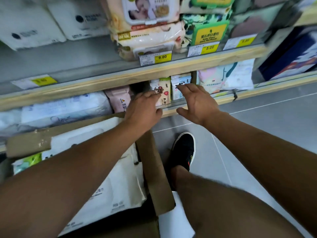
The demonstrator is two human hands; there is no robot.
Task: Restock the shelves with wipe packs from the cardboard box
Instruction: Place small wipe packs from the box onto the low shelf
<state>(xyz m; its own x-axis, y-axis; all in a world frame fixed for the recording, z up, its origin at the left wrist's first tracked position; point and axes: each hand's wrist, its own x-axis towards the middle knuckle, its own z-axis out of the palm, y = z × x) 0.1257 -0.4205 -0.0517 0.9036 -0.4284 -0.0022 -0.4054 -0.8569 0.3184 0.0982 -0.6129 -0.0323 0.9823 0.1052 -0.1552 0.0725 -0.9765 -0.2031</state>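
Both my arms reach toward the lower shelf [171, 107]. My left hand [144, 109] touches a cream wipe pack [163, 91] with red hearts that stands at the shelf's front. My right hand [197, 100] is spread with straight fingers, its fingertips at a pale blue wipe pack [179, 83] beside the cream one. Neither hand is curled around a pack. Below my left arm the open cardboard box [154, 169] holds large white wipe packs [120, 177] and a green pack [29, 162].
A pink pack [118, 100] and big white packs [65, 109] fill the lower shelf to the left, pastel packs [226, 79] to the right. The upper shelf [120, 78] carries stacked wipe packs and yellow price tags. My black shoe [184, 148] stands on the grey tiled floor.
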